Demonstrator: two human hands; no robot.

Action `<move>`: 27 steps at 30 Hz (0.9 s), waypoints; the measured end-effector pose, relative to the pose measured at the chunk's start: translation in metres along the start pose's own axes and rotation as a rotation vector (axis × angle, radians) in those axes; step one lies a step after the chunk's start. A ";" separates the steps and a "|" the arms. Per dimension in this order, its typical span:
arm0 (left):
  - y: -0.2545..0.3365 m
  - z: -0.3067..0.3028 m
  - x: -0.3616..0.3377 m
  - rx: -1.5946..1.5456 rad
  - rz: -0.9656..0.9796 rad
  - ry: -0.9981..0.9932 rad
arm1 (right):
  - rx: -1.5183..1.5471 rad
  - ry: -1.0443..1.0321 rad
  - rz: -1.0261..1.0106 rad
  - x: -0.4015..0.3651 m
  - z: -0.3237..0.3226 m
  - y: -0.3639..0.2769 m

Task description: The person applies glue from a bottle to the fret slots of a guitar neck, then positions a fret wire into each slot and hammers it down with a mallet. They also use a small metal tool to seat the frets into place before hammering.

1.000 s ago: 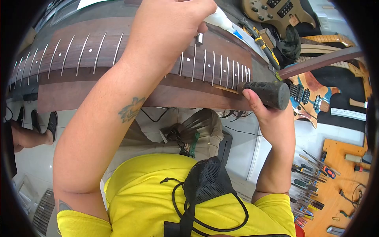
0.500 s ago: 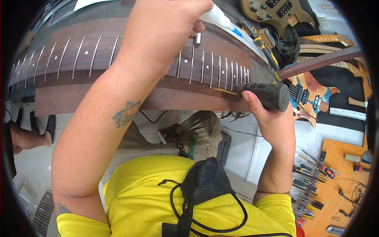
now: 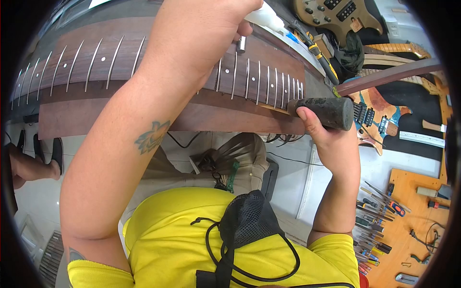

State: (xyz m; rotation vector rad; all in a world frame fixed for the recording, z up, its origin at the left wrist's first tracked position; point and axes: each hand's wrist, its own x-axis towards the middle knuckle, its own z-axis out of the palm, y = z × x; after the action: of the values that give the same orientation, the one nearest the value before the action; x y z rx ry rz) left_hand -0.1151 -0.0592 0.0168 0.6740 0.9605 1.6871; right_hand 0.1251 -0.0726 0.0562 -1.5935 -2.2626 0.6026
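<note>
My left hand (image 3: 240, 20) is above the far side of a dark guitar fretboard (image 3: 165, 72), partly cut off by the top edge. Its fingers are curled closed, but what they hold is hidden. Just below them a short shiny metal cylinder (image 3: 241, 45) shows over the board. Metal frets and pale dot inlays run along the fretboard, which lies on a brown wooden board (image 3: 120, 117). My right hand (image 3: 319, 129) grips a black rubber mallet (image 3: 324, 114), thumb along its head, by the fretboard's right end; the mallet's handle is not visible.
A white bottle with a blue tip (image 3: 266, 18) lies beyond my left hand, beside yellow-and-black pliers (image 3: 319, 55). Guitar bodies (image 3: 379, 115) and necks fill the right side. Several hand tools hang on an orange board (image 3: 398, 230). Another person's feet (image 3: 55, 158) show at left.
The view has shifted slightly, and the fretboard appears a little further left at its far end. Both hands keep nearly the same pose; the mallet head looks turned slightly.
</note>
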 end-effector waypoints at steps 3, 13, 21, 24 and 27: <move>0.001 -0.008 -0.005 -0.086 0.015 -0.055 | 0.050 -0.035 0.040 0.003 -0.002 0.001; -0.008 -0.007 0.007 -0.067 0.025 -0.047 | 0.028 -0.046 -0.005 0.009 -0.005 0.008; -0.006 -0.008 0.008 -0.133 0.019 -0.041 | 0.042 -0.070 0.018 0.028 -0.017 0.012; -0.007 -0.009 0.008 -0.160 -0.010 -0.037 | 0.027 -0.027 0.074 0.035 -0.018 0.014; -0.007 -0.011 0.008 -0.197 -0.025 -0.022 | 0.041 -0.048 0.080 0.041 -0.019 0.010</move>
State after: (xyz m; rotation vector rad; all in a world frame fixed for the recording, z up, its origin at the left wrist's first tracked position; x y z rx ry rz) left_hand -0.1233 -0.0535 0.0048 0.5464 0.7716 1.7223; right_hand 0.1285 -0.0284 0.0679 -1.6736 -2.2137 0.7109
